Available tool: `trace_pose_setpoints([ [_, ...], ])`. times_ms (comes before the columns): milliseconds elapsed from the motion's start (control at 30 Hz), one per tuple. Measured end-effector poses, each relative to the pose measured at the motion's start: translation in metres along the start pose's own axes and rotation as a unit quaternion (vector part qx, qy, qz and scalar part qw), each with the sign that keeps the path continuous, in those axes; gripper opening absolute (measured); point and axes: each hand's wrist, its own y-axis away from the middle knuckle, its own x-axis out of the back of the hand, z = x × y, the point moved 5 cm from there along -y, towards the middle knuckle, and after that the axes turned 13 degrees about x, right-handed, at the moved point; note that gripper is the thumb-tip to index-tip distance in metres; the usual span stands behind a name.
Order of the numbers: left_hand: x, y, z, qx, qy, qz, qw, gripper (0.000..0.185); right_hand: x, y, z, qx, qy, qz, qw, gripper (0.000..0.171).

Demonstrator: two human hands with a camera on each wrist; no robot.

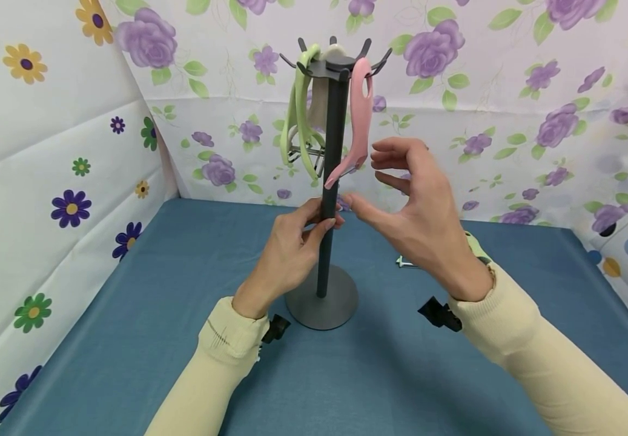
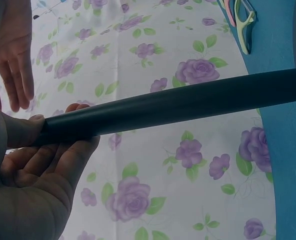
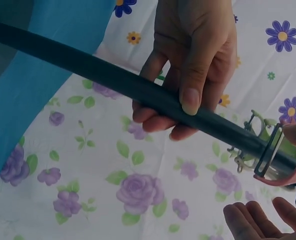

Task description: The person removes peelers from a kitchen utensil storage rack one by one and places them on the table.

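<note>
- Cream sleeves (image 1: 226,357) enter at the bottom edge of the head view, each with a small black camera clip at the wrist.
- Left hand (image 1: 286,251) grasps the dark pole (image 1: 331,181) of the utensil stand at mid-height, thumb on the near side and fingers curled round the back; the right wrist view confirms the wrap.
- Stand base (image 1: 321,297), a round grey disc, sits flat on the blue table (image 1: 128,339), at 6 o'clock from the hook crown.
- Green peeler (image 1: 298,115) hangs from a hook at about 9 o'clock of the crown, a pale utensil behind it; which hook carries that one cannot be told.
- Pink peeler (image 1: 358,121) hangs at about 3 o'clock, its bladed lower end swung in beside the pole.
- Right hand (image 1: 417,212) is released, fingers spread and holding nothing, just right of the pink peeler, thumb tip near the pole.
- Small pale object (image 1: 403,262) lies on the table at 3 o'clock of the base, too hidden to identify.
- Risk, judged: the pink peeler hangs free from an open hook; a knock from the spread fingers could unhook it.
- Risk, judged: the stand is tall on a narrow base; a sideways pull could tip it if the left grasp loosens.
- Risk, judged: the blade edge is exposed close to the right fingertips.
</note>
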Motion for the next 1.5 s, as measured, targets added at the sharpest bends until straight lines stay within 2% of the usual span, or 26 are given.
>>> trace_pose_setpoints([
  [500,0.001,0.000,0.001,-0.013,-0.009,0.003,0.9999,0.023,-0.013,-0.008,-0.011,0.028,-0.033,0.038,0.998,0.073],
  [867,0.001,0.000,0.001,-0.015,-0.018,0.007,0.9997,0.024,-0.016,-0.012,-0.017,0.064,-0.045,0.073,0.994,0.065],
  [1033,0.001,0.000,0.001,-0.016,-0.018,0.007,0.9997,0.026,-0.018,-0.012,-0.018,0.065,-0.051,0.081,0.993,0.062],
  [1267,0.002,0.001,0.000,-0.013,-0.036,0.011,0.9992,0.031,-0.020,-0.013,-0.017,0.065,-0.045,0.085,0.993,0.069],
  [1500,0.001,0.001,0.000,-0.019,-0.034,0.009,0.9992,0.026,-0.022,-0.012,-0.016,0.070,-0.042,0.091,0.993,0.063],
])
